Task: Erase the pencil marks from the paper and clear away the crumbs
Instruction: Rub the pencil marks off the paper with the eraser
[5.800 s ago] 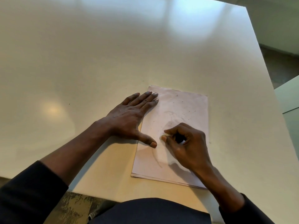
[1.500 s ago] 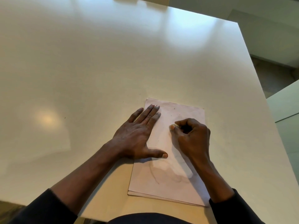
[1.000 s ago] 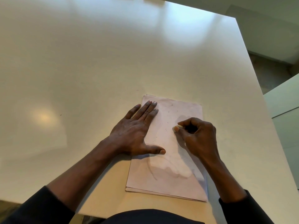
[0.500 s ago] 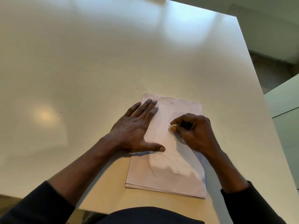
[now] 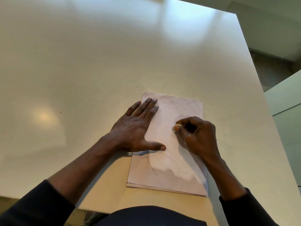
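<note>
The table at left is pale and glossy, w/ light patches reflected in it. The left hand is laid flat, fingers straight and close together, thumb spread out sideways. The paper's left edge is pressed down by it, fingertips near the far-left corner. The paper, top of a thin stack, lies near the table's front edge. Small dark crumbs are scattered over its far half, betw. the hands. A faint curved pencil mark is seen on the near half, below the thumb. Right of centre a small pale eraser is pinched by the right hand betw. thumb and forefinger tips, other fingers curled in, and is held against the sheet.

Vs a few secs back, the eraser has been moved from mid-sheet, beside the left thumb, up onto the far half (the bracing hand has barely shifted). Rubbing is thus judged ongoing: the near curve isn't dealt with yet, and the crumbs aren't cleared.
</note>
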